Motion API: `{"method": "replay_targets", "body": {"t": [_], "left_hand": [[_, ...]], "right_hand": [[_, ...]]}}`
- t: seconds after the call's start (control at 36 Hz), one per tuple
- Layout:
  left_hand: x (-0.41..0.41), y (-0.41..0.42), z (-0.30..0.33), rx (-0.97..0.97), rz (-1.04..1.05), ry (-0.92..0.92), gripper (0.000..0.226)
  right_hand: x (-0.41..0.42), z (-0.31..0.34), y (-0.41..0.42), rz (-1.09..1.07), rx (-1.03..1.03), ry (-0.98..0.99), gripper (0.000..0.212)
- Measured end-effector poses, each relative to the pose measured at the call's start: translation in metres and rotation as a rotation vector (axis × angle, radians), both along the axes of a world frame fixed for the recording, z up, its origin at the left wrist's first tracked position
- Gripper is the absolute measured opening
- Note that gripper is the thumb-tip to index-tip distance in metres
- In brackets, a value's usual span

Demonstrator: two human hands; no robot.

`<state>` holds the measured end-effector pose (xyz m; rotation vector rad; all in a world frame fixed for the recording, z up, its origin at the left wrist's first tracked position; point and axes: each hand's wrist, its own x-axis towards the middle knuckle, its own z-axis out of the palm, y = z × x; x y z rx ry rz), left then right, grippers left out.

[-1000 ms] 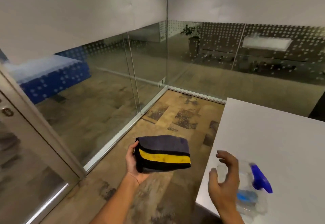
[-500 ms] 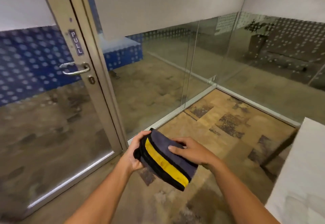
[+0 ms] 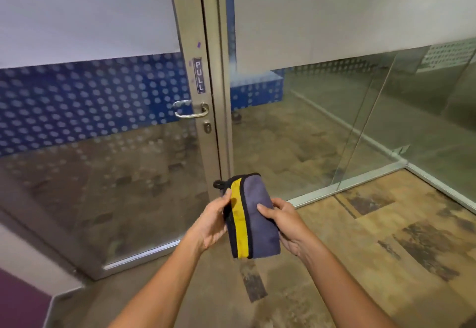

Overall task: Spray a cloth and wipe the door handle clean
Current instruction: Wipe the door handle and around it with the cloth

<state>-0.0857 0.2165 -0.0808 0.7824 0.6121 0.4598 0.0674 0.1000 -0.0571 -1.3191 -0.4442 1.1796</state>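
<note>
Facing a glass door, the person holds a folded cloth [image 3: 253, 215] in both hands, below and slightly right of the door handle [image 3: 191, 109]. Left of the cloth, the left hand [image 3: 211, 221] clamps its yellow-striped edge, thumb on top. The cloth is grey-purple with a black border and stands nearly upright, well apart from the handle. Right of the cloth, the right hand [image 3: 284, 224] grips the grey side, thumb pressed on the front. A "PULL" sign [image 3: 199, 75] sits above the handle, a keyhole [image 3: 207, 127] just below it.
</note>
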Motion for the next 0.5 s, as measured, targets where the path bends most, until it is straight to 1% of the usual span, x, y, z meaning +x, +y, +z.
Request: {"method": "replay_targets", "body": {"t": [0.03, 0.08, 0.17, 0.22, 0.25, 0.33, 0.39, 0.44, 0.5], "left_hand": [[0.005, 0.005, 0.002, 0.079, 0.043, 0.061, 0.062], [0.015, 0.017, 0.007, 0.192, 0.118, 0.124, 0.062], [0.024, 0.035, 0.021, 0.236, 0.161, 0.112, 0.05], [0.028, 0.044, 0.033, 0.256, 0.182, 0.119, 0.047], [0.03, 0.049, 0.038, 0.276, 0.192, 0.125, 0.047], [0.038, 0.064, 0.05, 0.342, 0.196, 0.131, 0.048], [0.042, 0.074, 0.057, 0.377, 0.201, 0.14, 0.045], [0.045, 0.086, 0.064, 0.427, 0.206, 0.17, 0.043], [0.047, 0.102, 0.07, 0.511, 0.204, 0.238, 0.04]], "right_hand": [[0.003, 0.003, 0.01, 0.018, 0.014, 0.041, 0.035], [0.009, 0.01, 0.026, 0.082, 0.056, 0.163, 0.041], [0.02, 0.017, 0.045, 0.198, 0.129, 0.418, 0.046], [0.024, 0.018, 0.054, 0.256, 0.162, 0.536, 0.049], [0.024, 0.019, 0.058, 0.261, 0.174, 0.548, 0.05], [0.021, 0.02, 0.074, 0.193, 0.181, 0.449, 0.052], [0.017, 0.023, 0.087, 0.153, 0.186, 0.416, 0.051], [0.015, 0.023, 0.1, 0.136, 0.199, 0.427, 0.049], [0.015, 0.024, 0.114, 0.146, 0.208, 0.464, 0.048]]}}
